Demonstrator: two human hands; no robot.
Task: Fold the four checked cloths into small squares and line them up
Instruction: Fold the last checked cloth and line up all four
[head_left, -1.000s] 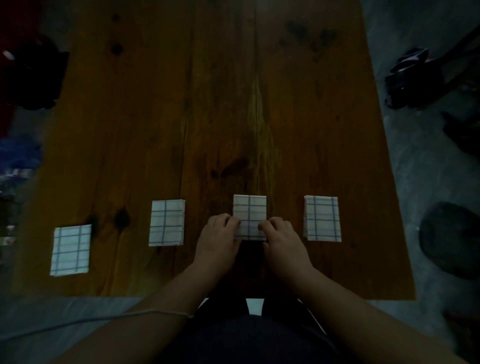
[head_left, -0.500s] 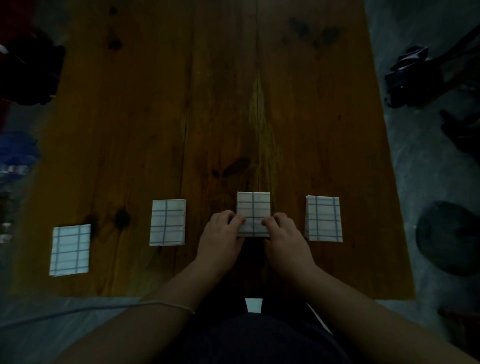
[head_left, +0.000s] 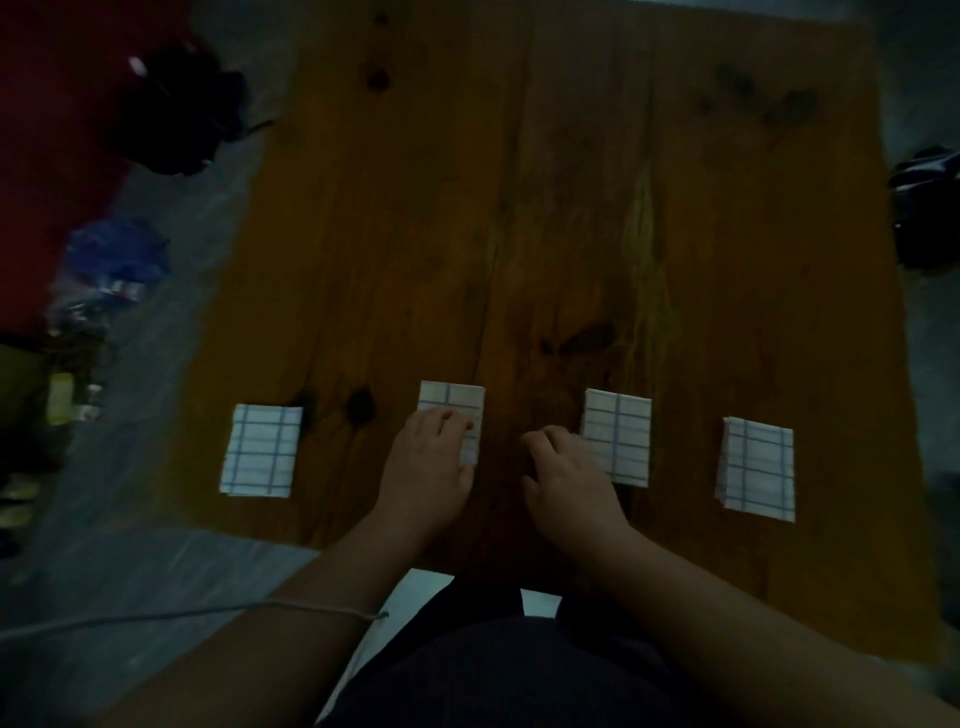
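Four pale rectangles, each folded small and crossed by dark grid lines, are laid in a spaced row along the near edge of the wooden table (head_left: 571, 208). The first cloth (head_left: 261, 450) is set toward the near left corner, followed by the second cloth (head_left: 457, 405), the third cloth (head_left: 618, 441) and the fourth cloth (head_left: 757, 467) toward the near right corner. The second cloth is pinched by the left hand (head_left: 428, 462), with bent fingers laid on top and the thumb at its near edge. The right hand (head_left: 566, 473) is held, fingers curled, against the third cloth's near left corner; whether it is gripped cannot be told. Half a second ago the third cloth was pinched by both hands.
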